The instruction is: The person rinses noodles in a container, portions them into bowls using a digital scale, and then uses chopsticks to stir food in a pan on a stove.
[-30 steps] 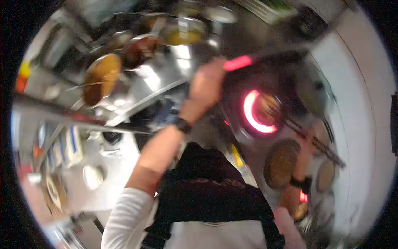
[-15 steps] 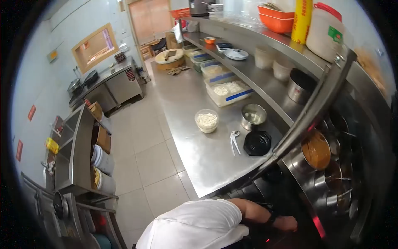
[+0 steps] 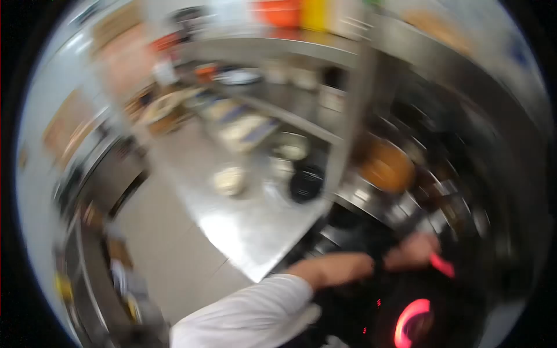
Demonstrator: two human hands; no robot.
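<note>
From the lower edge my left arm, in a white sleeve with a dark band at the wrist, reaches right across the dark cooking area. My left hand [image 3: 413, 250] is smeared by motion, so I cannot tell how its fingers are set or what they hold. A glowing red strip [image 3: 442, 265] lies right beside the hand. Below it, a curved red glow [image 3: 411, 325] shows on the dark surface. Beyond the hand stands a pot of orange-brown sauce [image 3: 387, 166], with several metal pots beside it. My right hand is out of view.
On the steel counter [image 3: 255, 232] are a tub of white food [image 3: 230, 181], a black container [image 3: 307, 184] and a metal pot [image 3: 290, 146]. Food bins [image 3: 246, 130] stand farther back. A steel shelf post [image 3: 353, 110] rises between counter and pots.
The view has swung right and blurred, so the counter appears farther left. My left arm reaches farther forward, its hand nearer the sauce pots. A curved red glow has come into view.
</note>
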